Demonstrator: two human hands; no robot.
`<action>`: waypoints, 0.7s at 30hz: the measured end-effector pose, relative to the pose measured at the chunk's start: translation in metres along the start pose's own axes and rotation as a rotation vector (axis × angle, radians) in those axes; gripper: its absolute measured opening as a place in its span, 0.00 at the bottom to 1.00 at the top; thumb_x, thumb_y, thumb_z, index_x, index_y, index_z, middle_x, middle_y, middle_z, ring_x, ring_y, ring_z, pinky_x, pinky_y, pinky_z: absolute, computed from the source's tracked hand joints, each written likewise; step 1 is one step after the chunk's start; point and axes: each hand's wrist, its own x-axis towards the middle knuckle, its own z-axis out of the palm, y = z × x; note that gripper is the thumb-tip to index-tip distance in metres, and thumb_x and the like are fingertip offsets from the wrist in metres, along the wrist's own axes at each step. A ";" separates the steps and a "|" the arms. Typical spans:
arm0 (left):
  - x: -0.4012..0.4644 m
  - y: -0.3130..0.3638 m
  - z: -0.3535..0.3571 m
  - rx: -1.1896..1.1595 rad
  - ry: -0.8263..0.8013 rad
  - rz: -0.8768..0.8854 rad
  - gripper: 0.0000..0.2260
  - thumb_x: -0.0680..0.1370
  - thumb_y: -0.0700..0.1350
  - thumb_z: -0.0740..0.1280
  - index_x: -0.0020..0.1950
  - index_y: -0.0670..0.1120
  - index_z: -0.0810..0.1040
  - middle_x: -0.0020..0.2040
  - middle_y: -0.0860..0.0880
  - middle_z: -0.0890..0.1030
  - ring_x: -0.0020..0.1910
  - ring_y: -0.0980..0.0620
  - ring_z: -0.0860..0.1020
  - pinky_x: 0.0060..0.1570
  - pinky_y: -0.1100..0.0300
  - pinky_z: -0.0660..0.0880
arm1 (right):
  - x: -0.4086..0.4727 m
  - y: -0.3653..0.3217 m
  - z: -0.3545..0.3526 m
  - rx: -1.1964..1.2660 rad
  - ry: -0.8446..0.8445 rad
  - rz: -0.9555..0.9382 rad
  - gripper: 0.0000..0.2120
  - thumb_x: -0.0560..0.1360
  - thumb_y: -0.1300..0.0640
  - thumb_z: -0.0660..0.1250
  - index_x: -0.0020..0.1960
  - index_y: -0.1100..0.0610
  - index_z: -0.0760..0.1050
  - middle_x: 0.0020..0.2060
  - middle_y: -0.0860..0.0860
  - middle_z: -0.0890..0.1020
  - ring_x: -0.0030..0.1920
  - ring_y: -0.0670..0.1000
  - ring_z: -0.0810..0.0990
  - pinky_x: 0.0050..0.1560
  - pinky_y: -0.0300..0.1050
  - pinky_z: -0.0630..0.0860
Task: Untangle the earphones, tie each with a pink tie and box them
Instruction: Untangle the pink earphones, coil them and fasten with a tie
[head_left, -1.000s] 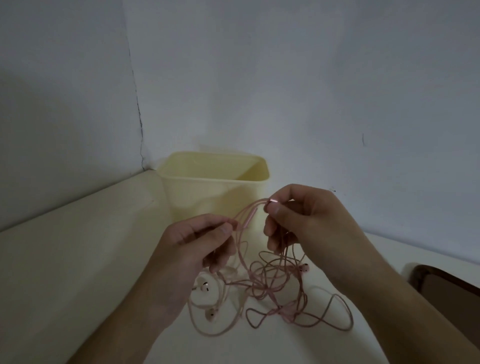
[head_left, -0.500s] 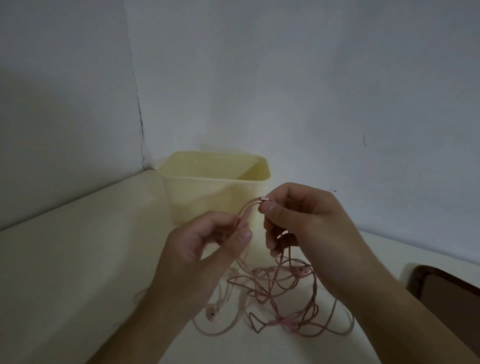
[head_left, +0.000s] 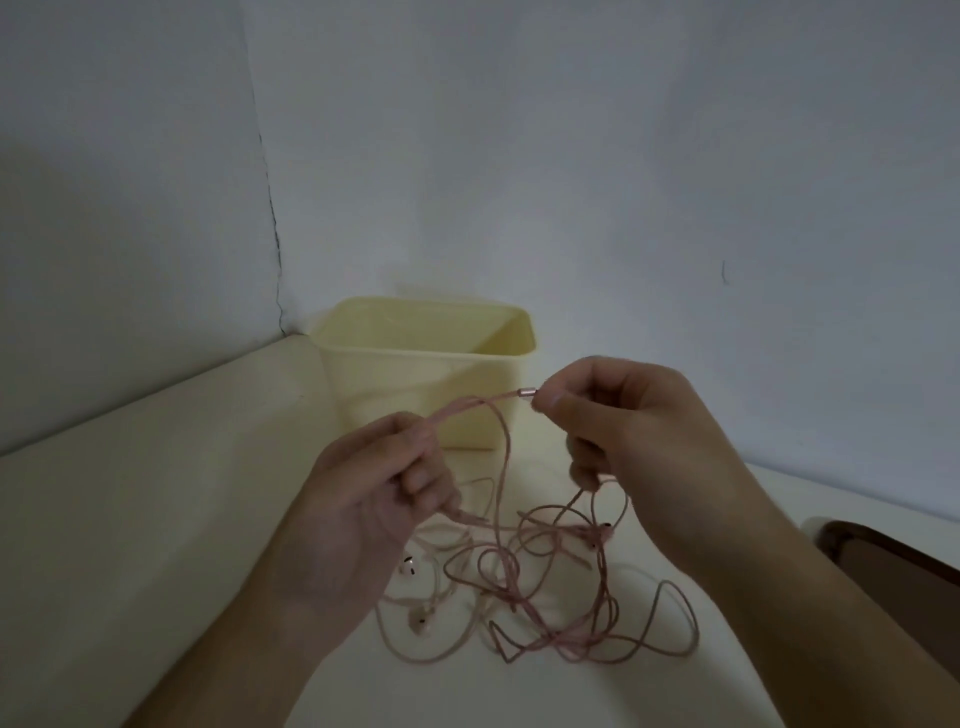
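Both hands pinch one pink cord (head_left: 470, 408) (left hand (head_left: 363, 499), right hand (head_left: 618, 415)); tangle (head_left: 540, 587) too knotted to trace

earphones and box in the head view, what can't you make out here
- Box inside: its front wall hides the contents.
- Earphones: cords overlap, so their number is unclear.
- Cord ends: left hand and right hand cover them.
- Dark object: cut off by the right edge.
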 end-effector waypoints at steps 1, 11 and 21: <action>0.000 0.001 -0.002 0.007 0.004 0.016 0.14 0.72 0.47 0.77 0.40 0.43 0.74 0.34 0.48 0.63 0.31 0.50 0.65 0.37 0.55 0.72 | 0.000 -0.003 -0.004 -0.027 0.006 -0.038 0.08 0.79 0.66 0.73 0.43 0.57 0.84 0.31 0.53 0.69 0.28 0.50 0.67 0.32 0.46 0.70; 0.007 0.014 -0.019 -0.042 0.133 0.060 0.25 0.65 0.50 0.83 0.45 0.47 0.67 0.28 0.54 0.56 0.24 0.57 0.54 0.21 0.64 0.54 | 0.012 -0.014 -0.051 -0.013 0.436 -0.005 0.16 0.83 0.51 0.68 0.40 0.58 0.82 0.24 0.48 0.66 0.25 0.50 0.62 0.32 0.45 0.63; 0.009 0.017 -0.017 -0.019 0.434 0.007 0.15 0.82 0.46 0.64 0.35 0.50 0.68 0.27 0.54 0.60 0.22 0.57 0.56 0.20 0.63 0.52 | 0.009 -0.025 -0.058 0.375 0.396 0.100 0.21 0.80 0.43 0.71 0.36 0.56 0.74 0.28 0.49 0.57 0.25 0.49 0.54 0.24 0.41 0.58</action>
